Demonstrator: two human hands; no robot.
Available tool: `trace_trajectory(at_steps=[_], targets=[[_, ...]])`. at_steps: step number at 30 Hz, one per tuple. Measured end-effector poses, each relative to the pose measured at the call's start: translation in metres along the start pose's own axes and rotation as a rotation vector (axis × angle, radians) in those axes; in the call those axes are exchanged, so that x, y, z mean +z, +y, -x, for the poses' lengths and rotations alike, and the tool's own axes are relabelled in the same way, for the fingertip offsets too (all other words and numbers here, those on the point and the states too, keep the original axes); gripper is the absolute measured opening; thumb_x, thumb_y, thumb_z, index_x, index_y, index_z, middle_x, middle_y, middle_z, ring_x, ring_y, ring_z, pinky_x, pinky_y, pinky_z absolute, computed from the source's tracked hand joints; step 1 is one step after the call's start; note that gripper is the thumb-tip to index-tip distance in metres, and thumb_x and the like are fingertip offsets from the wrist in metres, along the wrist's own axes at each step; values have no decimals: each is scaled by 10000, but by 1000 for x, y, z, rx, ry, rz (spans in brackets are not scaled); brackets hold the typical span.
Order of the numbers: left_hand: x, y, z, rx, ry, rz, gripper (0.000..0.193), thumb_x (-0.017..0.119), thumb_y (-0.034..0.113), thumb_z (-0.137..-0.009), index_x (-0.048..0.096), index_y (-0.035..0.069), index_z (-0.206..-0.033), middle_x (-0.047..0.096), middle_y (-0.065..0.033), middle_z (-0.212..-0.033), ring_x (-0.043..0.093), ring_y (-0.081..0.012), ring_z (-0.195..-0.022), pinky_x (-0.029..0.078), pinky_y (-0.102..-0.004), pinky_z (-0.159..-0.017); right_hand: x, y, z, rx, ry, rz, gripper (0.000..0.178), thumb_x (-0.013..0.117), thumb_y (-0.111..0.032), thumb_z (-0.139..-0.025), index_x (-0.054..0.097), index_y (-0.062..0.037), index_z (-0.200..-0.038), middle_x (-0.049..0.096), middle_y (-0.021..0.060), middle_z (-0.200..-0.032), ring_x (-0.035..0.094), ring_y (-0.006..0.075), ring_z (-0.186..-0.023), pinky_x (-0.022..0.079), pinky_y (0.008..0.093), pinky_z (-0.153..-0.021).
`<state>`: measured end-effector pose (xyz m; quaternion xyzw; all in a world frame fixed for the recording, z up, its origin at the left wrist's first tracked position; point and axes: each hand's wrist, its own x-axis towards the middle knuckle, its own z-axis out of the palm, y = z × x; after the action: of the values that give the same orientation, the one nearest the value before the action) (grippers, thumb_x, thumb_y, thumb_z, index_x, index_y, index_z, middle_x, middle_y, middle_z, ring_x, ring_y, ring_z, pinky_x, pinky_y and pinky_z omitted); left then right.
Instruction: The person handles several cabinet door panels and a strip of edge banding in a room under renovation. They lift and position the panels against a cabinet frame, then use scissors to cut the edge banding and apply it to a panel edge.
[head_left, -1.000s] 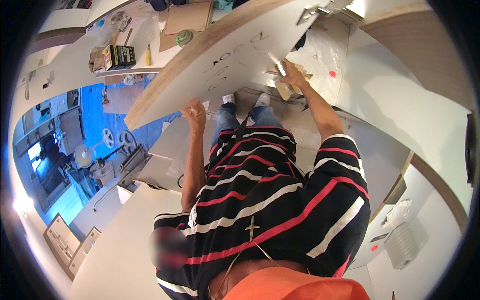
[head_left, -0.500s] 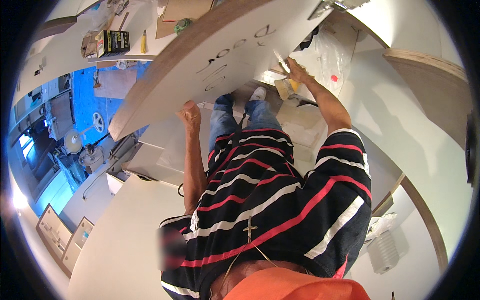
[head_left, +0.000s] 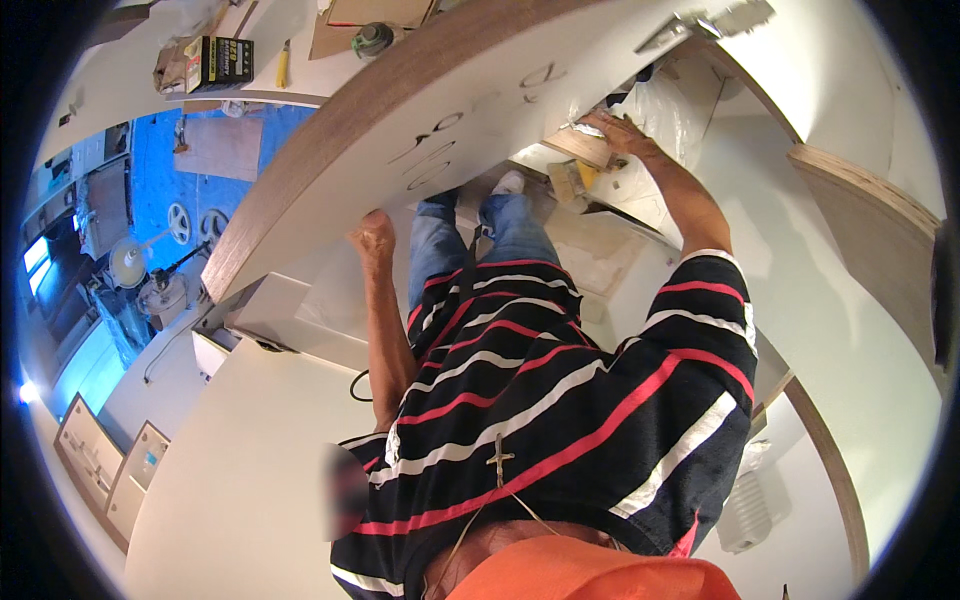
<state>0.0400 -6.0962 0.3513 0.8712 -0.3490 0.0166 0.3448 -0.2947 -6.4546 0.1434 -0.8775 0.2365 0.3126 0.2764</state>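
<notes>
Left hand: curled into a loose fist, my left hand point(head_left: 374, 234) presses up against the underside of the big white panel point(head_left: 450, 110); fingers folded in, and I cannot tell whether anything is inside them.
Right hand: my right hand point(head_left: 622, 133) is spread flat, fingers extended, lying on a small wooden block point(head_left: 583, 147) at the far edge of the panel; it rests on the block rather than closing round it.
Panel: a long white board with a brown wood-grain edge, running slantwise across the view from lower left to upper right, above my legs; dark handwritten marks sit on its face, and a metal bracket point(head_left: 700, 22) shows at its upper right end.
Near the right hand: clear plastic sheeting point(head_left: 672, 108) lies just beyond my fingers, and a yellow-and-tan piece point(head_left: 574, 180) sits just below the wooden block.
Body: my striped shirt point(head_left: 560, 400) fills the middle, blue jeans point(head_left: 470, 230) beyond it, with a white shoe point(head_left: 508, 182) under the panel.
Left side: a white box-shaped cabinet part point(head_left: 290, 320) sits just beside my left forearm, with a black cable point(head_left: 357, 385) looping by my elbow.
Far bench: a dark carton point(head_left: 218, 62), a yellow tool point(head_left: 283, 64) and a roll of tape point(head_left: 372, 40) lie on the white worktop point(head_left: 120, 90), well apart from both hands.
</notes>
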Motion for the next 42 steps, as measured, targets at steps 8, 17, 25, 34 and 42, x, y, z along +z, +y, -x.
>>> trace_trajectory(at_steps=[8, 17, 25, 34, 42], targets=[[11, -2, -6, -139, 10, 583, 514, 585, 506, -942, 668, 0, -972, 653, -23, -903, 578, -164, -863, 471, -343, -774, -27, 3, 1, 257, 171, 215, 503, 516, -84, -917, 477, -221, -1399, 467, 82, -1454, 484, 302, -1320, 240, 655, -1135], [4, 17, -26, -57, -78, 639, 650, 579, 667, -893, 648, 21, -890, 623, 3, -851, 567, -149, -815, 463, -334, -731, -47, -118, 78, -131, 860, -1370, 699, 706, -427, -871, 481, 4, -1374, 550, 131, -1332, 482, 238, -1280, 360, 353, -1083], [-10, 37, -36, -22, -487, 483, 403, 701, 350, -902, 653, -37, -1007, 665, -119, -972, 596, -239, -900, 483, -397, -803, -93, -144, 71, -215, 1259, -1292, 776, 562, -750, -839, 649, 4, -1000, 492, -72, -758, 393, 57, -703, 303, 251, -610], [6, -2, -36, -38, -551, 612, 436, 765, 175, -853, 600, -66, -1178, 669, -166, -1099, 603, -254, -1002, 467, -389, -917, -97, -182, 49, -289, 1283, -1435, 748, 573, -652, -893, 639, 36, -1179, 674, 67, -1063, 588, 160, -987, 447, 302, -884], [-42, 17, 8, 112, -157, 697, 426, 726, 145, -876, 591, -91, -1204, 660, -197, -1162, 619, -279, -1064, 462, -390, -958, -119, -213, 76, -127, 1262, -1092, 482, 526, -388, -984, 645, 46, -1159, 696, 143, -1000, 621, 215, -967, 467, 368, -897]])
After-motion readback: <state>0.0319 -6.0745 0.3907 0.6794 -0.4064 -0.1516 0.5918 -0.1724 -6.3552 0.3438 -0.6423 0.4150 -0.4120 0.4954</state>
